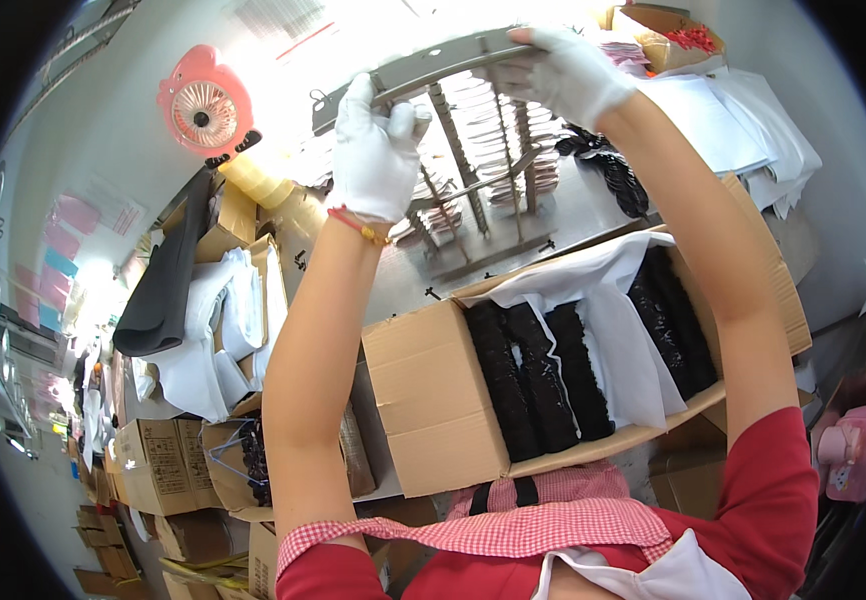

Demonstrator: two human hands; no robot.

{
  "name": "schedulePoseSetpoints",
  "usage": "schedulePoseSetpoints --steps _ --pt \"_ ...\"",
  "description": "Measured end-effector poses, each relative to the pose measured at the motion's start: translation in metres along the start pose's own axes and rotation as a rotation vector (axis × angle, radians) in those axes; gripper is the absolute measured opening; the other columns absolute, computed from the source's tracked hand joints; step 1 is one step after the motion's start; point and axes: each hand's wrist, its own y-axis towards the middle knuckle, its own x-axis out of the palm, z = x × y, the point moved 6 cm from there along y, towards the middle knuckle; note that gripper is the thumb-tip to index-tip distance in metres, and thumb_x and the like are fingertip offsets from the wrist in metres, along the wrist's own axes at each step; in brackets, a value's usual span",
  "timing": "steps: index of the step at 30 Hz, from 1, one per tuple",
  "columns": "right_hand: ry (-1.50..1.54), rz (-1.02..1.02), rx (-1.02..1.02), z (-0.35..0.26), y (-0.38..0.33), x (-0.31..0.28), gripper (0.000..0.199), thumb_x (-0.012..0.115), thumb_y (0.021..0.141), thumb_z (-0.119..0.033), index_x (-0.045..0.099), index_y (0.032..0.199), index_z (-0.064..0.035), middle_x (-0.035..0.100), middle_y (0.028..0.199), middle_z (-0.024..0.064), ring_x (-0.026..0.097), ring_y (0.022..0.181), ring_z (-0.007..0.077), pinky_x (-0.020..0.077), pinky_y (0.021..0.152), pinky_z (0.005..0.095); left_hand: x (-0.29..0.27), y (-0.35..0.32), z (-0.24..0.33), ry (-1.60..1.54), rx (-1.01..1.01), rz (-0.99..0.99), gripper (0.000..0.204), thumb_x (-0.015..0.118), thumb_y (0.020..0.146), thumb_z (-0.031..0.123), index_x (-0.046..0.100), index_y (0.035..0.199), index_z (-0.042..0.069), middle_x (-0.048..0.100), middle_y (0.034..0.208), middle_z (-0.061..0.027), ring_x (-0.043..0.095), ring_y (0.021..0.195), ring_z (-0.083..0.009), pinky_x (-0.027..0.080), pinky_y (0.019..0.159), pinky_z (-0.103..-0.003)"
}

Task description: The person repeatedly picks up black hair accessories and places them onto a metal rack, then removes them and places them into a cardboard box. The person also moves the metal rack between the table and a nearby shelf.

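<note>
While two gloved hands, left hand (375, 150) and right hand (565, 72), grip one metal rack (453, 60), one cardboard box (433, 400) sits below.

Both hands up on the top bar of a metal rack (473, 150): left hand (373, 150) at its left end, right hand (568, 70) at its right end. Rack stands on the table (573, 215), w/ stacked hangers (498, 130) inside it, below and btwn the hands. Nearer the person, under both forearms, an open cardboard box (433, 390) w/ rolled fabric bundles (543, 375) in rows inside. Left of the left hand, a small fan (205, 108); tape rolls (258, 178) just below it. Right of the right hand, paper sheets (723, 120), another box (668, 30) behind them.
</note>
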Motion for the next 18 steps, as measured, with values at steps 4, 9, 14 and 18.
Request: schedulePoseSetpoints --steps 4,9,14,18 --pt "-0.104 -0.287 -0.347 -0.004 -0.031 -0.014 0.041 0.056 0.102 -0.028 0.055 0.133 -0.0012 0.064 0.128 0.0105 0.061 0.118 0.0232 0.0433 0.108 0.0394 -0.023 -0.008 0.013 1.104 0.449 -0.412 0.022 0.046 0.104 0.009 0.054 0.123 0.001 0.066 0.108 -0.0076 0.058 0.097 -0.0159 0.046 0.1 -0.031" --pt "-0.159 0.029 -0.21 0.078 -0.027 -0.066 0.037 0.072 0.094 -0.03 0.063 0.118 -0.0028 0.058 0.089 -0.0077 0.044 0.073 0.0019 0.0396 0.066 0.019 -0.117 -0.001 -0.049 1.324 -0.185 -0.446 0.04 0.063 0.098 0.037 0.061 0.121 0.005 0.067 0.101 -0.0019 0.062 0.094 -0.017 0.049 0.085 -0.03" --pt "-0.136 0.04 -0.147 0.098 -0.025 -0.078 0.047 0.074 0.092 -0.029 0.06 0.127 -0.0009 0.066 0.113 0.0029 0.059 0.1 0.0115 0.0467 0.091 0.0272 -0.166 0.039 -0.134 1.571 -0.184 -0.438 0.036 0.06 0.098 0.032 0.059 0.119 0.003 0.067 0.1 -0.0058 0.063 0.093 -0.0204 0.05 0.084 -0.032" --pt "-0.081 -0.025 -0.064 0.103 -0.022 -0.09 0.051 0.075 0.091 -0.029 0.059 0.129 -0.0001 0.066 0.121 0.0066 0.06 0.11 0.0155 0.0453 0.097 0.0305 -0.182 0.077 -0.178 1.651 -0.23 -0.373 0.032 0.058 0.098 0.027 0.058 0.118 0.002 0.067 0.1 -0.0089 0.064 0.093 -0.0232 0.05 0.084 -0.034"
